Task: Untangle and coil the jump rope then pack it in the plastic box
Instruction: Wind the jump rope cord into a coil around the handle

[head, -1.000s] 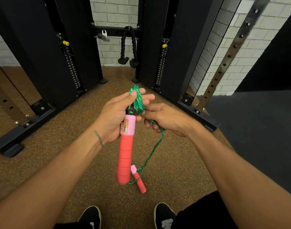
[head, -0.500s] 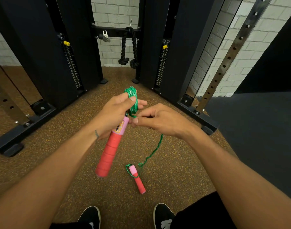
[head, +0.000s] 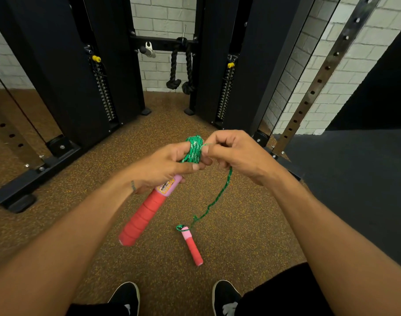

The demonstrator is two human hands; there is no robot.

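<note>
Since a moment ago the right hand [head: 236,156] has lifted higher, pinching the green cord up beside the coil [head: 194,148]. His left hand [head: 166,166] grips the wound coil and the near red handle [head: 145,212], which tilts down-left. Loose cord trails down to the second handle [head: 191,245], lying on the speckled floor [head: 81,201] ahead of his black shoes [head: 126,297].

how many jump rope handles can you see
2. One handle is held in the left hand, angled down toward the floor. The other handle lies on the floor near the shoes, at the end of the loose rope.
</note>
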